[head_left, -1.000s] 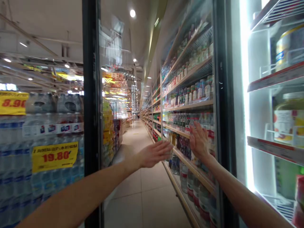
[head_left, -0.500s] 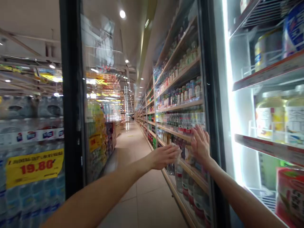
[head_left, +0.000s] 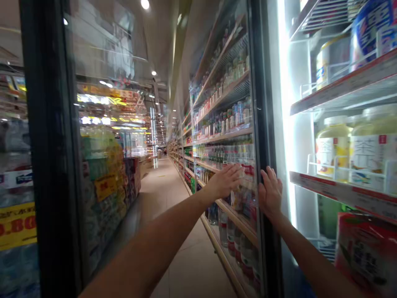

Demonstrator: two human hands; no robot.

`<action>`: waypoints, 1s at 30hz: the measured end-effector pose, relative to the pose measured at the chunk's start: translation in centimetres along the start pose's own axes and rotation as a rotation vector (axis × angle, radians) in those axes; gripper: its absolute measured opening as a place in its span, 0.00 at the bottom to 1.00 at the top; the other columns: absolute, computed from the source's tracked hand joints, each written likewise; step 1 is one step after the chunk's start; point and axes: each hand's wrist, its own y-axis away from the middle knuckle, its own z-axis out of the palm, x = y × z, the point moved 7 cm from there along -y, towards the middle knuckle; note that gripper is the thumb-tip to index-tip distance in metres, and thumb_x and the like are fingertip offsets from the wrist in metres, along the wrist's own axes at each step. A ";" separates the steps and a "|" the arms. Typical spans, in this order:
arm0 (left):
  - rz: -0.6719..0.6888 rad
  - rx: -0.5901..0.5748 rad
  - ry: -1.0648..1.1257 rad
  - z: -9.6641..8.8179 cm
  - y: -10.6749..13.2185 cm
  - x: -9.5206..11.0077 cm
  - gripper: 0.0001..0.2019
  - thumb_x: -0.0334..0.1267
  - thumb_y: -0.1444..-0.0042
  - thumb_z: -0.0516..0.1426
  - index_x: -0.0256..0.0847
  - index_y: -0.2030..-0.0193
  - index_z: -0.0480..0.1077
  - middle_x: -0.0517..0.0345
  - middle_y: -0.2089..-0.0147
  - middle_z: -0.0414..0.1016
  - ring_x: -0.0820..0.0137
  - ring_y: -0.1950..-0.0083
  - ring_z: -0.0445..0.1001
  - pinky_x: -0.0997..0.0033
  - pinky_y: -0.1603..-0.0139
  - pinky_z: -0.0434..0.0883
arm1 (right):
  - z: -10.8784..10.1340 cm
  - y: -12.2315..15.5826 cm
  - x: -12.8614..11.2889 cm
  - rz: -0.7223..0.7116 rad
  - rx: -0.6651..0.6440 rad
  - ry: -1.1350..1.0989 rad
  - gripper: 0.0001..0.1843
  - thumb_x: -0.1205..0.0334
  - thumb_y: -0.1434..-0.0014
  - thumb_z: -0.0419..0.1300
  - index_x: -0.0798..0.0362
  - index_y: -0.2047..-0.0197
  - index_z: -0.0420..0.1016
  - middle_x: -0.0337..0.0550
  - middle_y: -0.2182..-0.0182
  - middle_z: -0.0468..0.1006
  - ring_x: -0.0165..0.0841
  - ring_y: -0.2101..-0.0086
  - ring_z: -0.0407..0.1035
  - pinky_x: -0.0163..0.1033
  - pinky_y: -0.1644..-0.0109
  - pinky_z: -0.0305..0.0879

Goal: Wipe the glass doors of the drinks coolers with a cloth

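A tall glass door [head_left: 124, 223] with a dark frame stands open before me. My left hand [head_left: 225, 181] lies flat at the glass, fingers stretched out and close together. A pale patch shows by its fingertips; I cannot tell whether it is a reflection or something thin. My right hand [head_left: 270, 192] is at the dark door frame [head_left: 262, 124], fingers pointing up and apart, thumb side toward the glass. Nothing shows in it. Its palm is partly hidden. Both forearms reach in from below.
On the right, lit cooler shelves [head_left: 328, 184] hold yellowish tea bottles [head_left: 331, 147], cans and a red pack [head_left: 364, 248]. Through the glass appear an aisle floor [head_left: 158, 178] and long drink shelves. Stacked water bottles [head_left: 18, 265] with a yellow price sign [head_left: 18, 225] stand left.
My right hand has moved from in front of the glass to the frame's edge. The left hand has risen slightly. My view has turned right, and the door frame sits farther left.
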 end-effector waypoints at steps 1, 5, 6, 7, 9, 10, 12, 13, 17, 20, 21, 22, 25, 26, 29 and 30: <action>-0.042 0.013 -0.004 0.0 -0.2 -0.1 0.18 0.32 0.42 0.48 0.38 0.44 0.64 0.47 0.35 0.55 0.59 0.33 0.51 0.52 0.35 0.52 | 0.0 0.1 0.3 0.012 -0.006 0.004 0.25 0.62 0.38 0.43 0.50 0.37 0.55 0.52 0.39 0.58 0.41 0.39 0.51 0.56 0.39 0.48; 0.135 -0.032 0.058 1.3 1.6 4.1 0.17 0.34 0.42 0.49 0.38 0.47 0.66 0.51 0.37 0.60 0.59 0.34 0.54 0.56 0.35 0.53 | 0.1 0.6 0.9 0.034 -0.036 0.027 0.25 0.61 0.37 0.42 0.51 0.38 0.56 0.53 0.39 0.58 0.42 0.39 0.50 0.56 0.39 0.48; 0.205 -0.045 0.071 1.7 2.3 5.2 0.17 0.35 0.43 0.49 0.38 0.47 0.66 0.52 0.38 0.61 0.60 0.35 0.55 0.57 0.35 0.53 | 0.2 0.8 0.8 0.025 -0.044 0.033 0.24 0.61 0.37 0.42 0.51 0.38 0.56 0.52 0.39 0.58 0.42 0.39 0.50 0.56 0.39 0.48; 0.252 -0.057 0.077 1.8 2.9 5.9 0.17 0.35 0.43 0.50 0.38 0.48 0.67 0.52 0.38 0.61 0.60 0.35 0.55 0.58 0.35 0.53 | 0.3 0.9 0.6 0.014 -0.054 0.038 0.25 0.61 0.38 0.42 0.51 0.38 0.56 0.52 0.39 0.58 0.41 0.39 0.50 0.56 0.39 0.48; 0.246 -0.067 0.066 1.6 3.4 5.6 0.16 0.34 0.44 0.50 0.38 0.49 0.67 0.50 0.38 0.61 0.60 0.35 0.56 0.58 0.35 0.54 | 0.7 1.3 0.1 -0.008 -0.073 0.046 0.25 0.62 0.38 0.43 0.50 0.37 0.55 0.51 0.39 0.58 0.41 0.39 0.51 0.56 0.39 0.47; 0.198 -0.066 0.055 1.2 3.4 4.7 0.17 0.33 0.44 0.50 0.37 0.48 0.67 0.49 0.37 0.60 0.60 0.35 0.55 0.57 0.35 0.53 | 0.9 1.4 -0.2 -0.019 -0.078 0.048 0.25 0.62 0.38 0.43 0.49 0.37 0.54 0.50 0.39 0.58 0.41 0.39 0.51 0.56 0.39 0.47; 0.078 -0.056 0.031 0.1 3.8 2.7 0.18 0.32 0.44 0.50 0.36 0.46 0.65 0.46 0.35 0.56 0.58 0.34 0.52 0.55 0.34 0.52 | 1.4 1.7 -1.2 -0.040 -0.082 0.046 0.26 0.62 0.38 0.43 0.49 0.36 0.53 0.50 0.39 0.58 0.41 0.39 0.51 0.56 0.39 0.47; 0.048 -0.056 0.023 -0.4 4.5 2.2 0.19 0.32 0.44 0.50 0.36 0.45 0.64 0.46 0.35 0.54 0.58 0.33 0.51 0.54 0.34 0.52 | 1.6 1.8 -1.8 -0.047 -0.086 0.042 0.26 0.62 0.38 0.43 0.48 0.36 0.52 0.50 0.39 0.58 0.41 0.39 0.51 0.56 0.39 0.47; 0.198 -0.108 0.033 -1.5 10.0 3.8 0.17 0.34 0.44 0.50 0.37 0.47 0.65 0.50 0.35 0.56 0.60 0.33 0.51 0.58 0.33 0.49 | 2.7 2.1 -4.8 -0.104 -0.119 -0.017 0.28 0.63 0.38 0.43 0.48 0.35 0.48 0.51 0.39 0.57 0.41 0.39 0.50 0.56 0.39 0.48; 0.233 -0.099 0.012 -2.9 14.4 3.7 0.18 0.36 0.42 0.49 0.40 0.45 0.64 0.53 0.34 0.55 0.64 0.32 0.49 0.61 0.32 0.48 | 3.2 2.0 -7.3 -0.154 -0.127 -0.080 0.28 0.63 0.38 0.44 0.48 0.35 0.47 0.51 0.38 0.56 0.40 0.38 0.49 0.55 0.38 0.47; 0.177 -0.084 -0.018 -3.6 15.4 2.7 0.19 0.36 0.42 0.49 0.40 0.43 0.62 0.53 0.33 0.53 0.64 0.32 0.48 0.60 0.32 0.47 | 3.2 1.9 -8.0 -0.160 -0.118 -0.095 0.28 0.63 0.38 0.44 0.48 0.35 0.48 0.51 0.38 0.56 0.40 0.38 0.49 0.55 0.38 0.46; 0.088 -0.062 -0.059 -4.5 16.3 1.4 0.20 0.35 0.41 0.49 0.40 0.41 0.60 0.52 0.33 0.51 0.63 0.31 0.45 0.59 0.32 0.46 | 3.3 1.8 -8.7 -0.160 -0.108 -0.107 0.28 0.63 0.38 0.44 0.48 0.35 0.48 0.50 0.38 0.57 0.40 0.38 0.48 0.55 0.38 0.46; -0.164 -0.013 -0.168 -7.1 19.2 -1.5 0.22 0.35 0.41 0.48 0.42 0.39 0.56 0.52 0.32 0.50 0.61 0.30 0.41 0.57 0.33 0.46 | 3.4 1.4 -10.8 -0.159 -0.107 -0.142 0.28 0.63 0.38 0.44 0.47 0.35 0.48 0.50 0.38 0.56 0.39 0.38 0.48 0.55 0.37 0.45; -0.162 -0.010 -0.175 -7.7 20.2 -1.3 0.21 0.35 0.40 0.48 0.43 0.39 0.57 0.53 0.33 0.51 0.62 0.30 0.41 0.58 0.33 0.46 | 3.4 1.3 -11.5 -0.166 -0.112 -0.156 0.28 0.64 0.39 0.44 0.47 0.35 0.47 0.49 0.38 0.55 0.39 0.38 0.48 0.55 0.37 0.45; -0.001 -0.053 -0.145 -8.3 22.9 0.6 0.19 0.37 0.40 0.47 0.46 0.42 0.62 0.58 0.34 0.55 0.66 0.31 0.44 0.63 0.32 0.44 | 3.5 1.1 -13.7 -0.219 -0.109 -0.191 0.29 0.65 0.39 0.45 0.47 0.34 0.46 0.49 0.37 0.55 0.39 0.38 0.48 0.54 0.37 0.45; 0.012 -0.059 -0.149 -8.5 23.6 0.7 0.18 0.37 0.40 0.47 0.47 0.43 0.62 0.60 0.34 0.55 0.68 0.31 0.44 0.63 0.32 0.44 | 3.6 0.9 -14.4 -0.235 -0.106 -0.198 0.30 0.65 0.39 0.45 0.47 0.34 0.46 0.49 0.37 0.55 0.39 0.38 0.48 0.54 0.37 0.45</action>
